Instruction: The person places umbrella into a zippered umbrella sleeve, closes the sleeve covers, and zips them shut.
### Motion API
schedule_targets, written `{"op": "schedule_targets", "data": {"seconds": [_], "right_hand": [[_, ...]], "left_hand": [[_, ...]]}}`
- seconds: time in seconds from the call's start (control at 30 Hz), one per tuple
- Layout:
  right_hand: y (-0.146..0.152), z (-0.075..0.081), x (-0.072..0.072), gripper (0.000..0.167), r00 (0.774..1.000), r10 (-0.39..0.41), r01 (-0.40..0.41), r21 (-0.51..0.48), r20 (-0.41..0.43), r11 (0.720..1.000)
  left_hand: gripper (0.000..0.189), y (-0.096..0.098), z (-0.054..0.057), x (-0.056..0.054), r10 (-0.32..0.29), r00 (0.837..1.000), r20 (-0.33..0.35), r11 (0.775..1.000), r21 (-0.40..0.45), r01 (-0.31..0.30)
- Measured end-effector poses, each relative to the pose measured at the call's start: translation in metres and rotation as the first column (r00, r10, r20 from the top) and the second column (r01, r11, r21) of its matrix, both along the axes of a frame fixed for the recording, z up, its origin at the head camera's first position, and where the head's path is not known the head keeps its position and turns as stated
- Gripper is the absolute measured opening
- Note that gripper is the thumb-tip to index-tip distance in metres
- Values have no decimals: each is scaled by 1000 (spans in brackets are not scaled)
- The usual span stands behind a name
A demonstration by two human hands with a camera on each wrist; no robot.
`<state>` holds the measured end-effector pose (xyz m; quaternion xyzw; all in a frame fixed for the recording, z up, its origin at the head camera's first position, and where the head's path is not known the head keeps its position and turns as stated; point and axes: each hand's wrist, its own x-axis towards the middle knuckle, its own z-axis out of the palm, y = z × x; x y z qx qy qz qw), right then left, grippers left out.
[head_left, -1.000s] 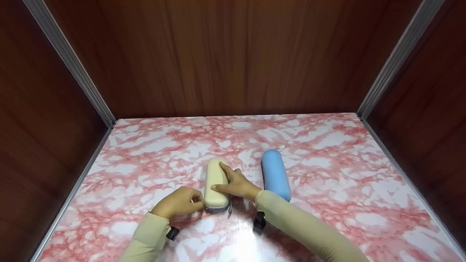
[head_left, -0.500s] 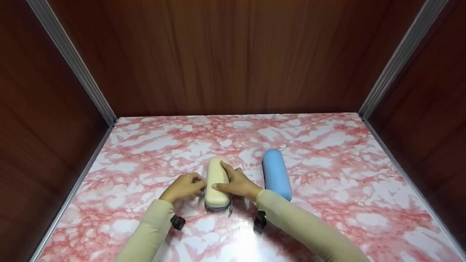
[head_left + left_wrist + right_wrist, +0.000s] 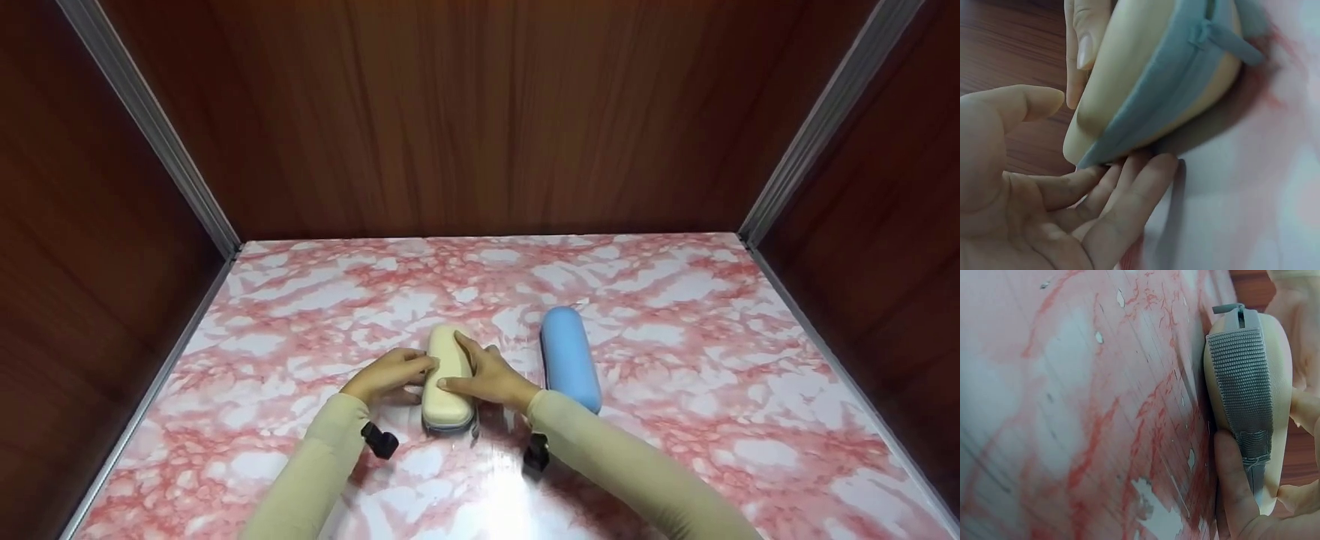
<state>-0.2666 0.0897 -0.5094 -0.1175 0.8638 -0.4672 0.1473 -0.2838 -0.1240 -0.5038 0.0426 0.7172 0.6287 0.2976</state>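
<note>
A long cream zip case [image 3: 448, 409] with rounded ends lies on the table in the head view. My right hand [image 3: 491, 379] grips it from the right, thumb and forefinger over the top. In the right wrist view, a finger [image 3: 1234, 478] lies along the case's side, by a ribbed grey band. My left hand [image 3: 391, 373] is at the case's left side. In the left wrist view its fingers [image 3: 1129, 214] reach the lower edge, below the blue-grey zip [image 3: 1157, 84]. The left thumb [image 3: 1039, 102] stands apart from those fingers, near the top.
A similar blue case [image 3: 570, 360] lies to the right of the cream one, just beyond the right wrist. The table [image 3: 315, 300] has a red and white marbled top. Dark wood panels [image 3: 480, 120] with grey metal edging enclose it at the back and sides.
My left hand has moved up along the case's left side, from its near end to about its middle, and its fingers have unfolded. The right hand and both cases stay put.
</note>
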Motion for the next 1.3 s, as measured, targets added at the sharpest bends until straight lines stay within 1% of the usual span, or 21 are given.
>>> {"op": "schedule_targets", "data": {"seconds": [0.13,0.23,0.37,0.47,0.57,0.63,0.8,0.87,1.03,1.17,1.3], "right_hand": [[1,2,-1,99,1000,7,-7,8,9,1000],[1,3,-1,99,1000,6,-6,23,12,1000],[2,3,-1,99,1000,-2,2,35,3,999],[1,3,0,99,1000,-2,2,32,-3,999],[1,3,0,99,1000,-1,2,32,-9,999],[1,3,0,98,1000,-1,2,36,-15,999],[0,3,0,98,1000,-3,4,40,-23,999],[0,3,0,98,1000,-1,2,30,-15,1000],[1,4,0,98,1000,18,-18,12,8,1000],[3,7,0,96,999,46,-46,45,-1,998],[5,9,3,94,996,86,-83,101,-31,991]], "left_hand": [[59,5,2,-5,-13,1000,-11,1000,-11,13],[68,8,3,-6,-16,999,-30,998,-62,14],[70,12,3,-7,-6,998,-67,991,-131,-3],[67,13,3,-7,15,996,-85,988,-151,-28],[65,14,3,-6,29,996,-87,988,-148,-42],[65,15,4,-6,28,996,-84,990,-138,-39],[65,15,2,-5,52,997,-62,994,-93,-57],[65,15,1,-5,69,996,-55,994,-77,-73],[63,15,-1,-4,70,996,-62,995,-72,-75],[62,15,-1,-3,60,994,-94,994,-89,-69],[61,16,-2,-2,70,993,-95,994,-81,-78]]}}
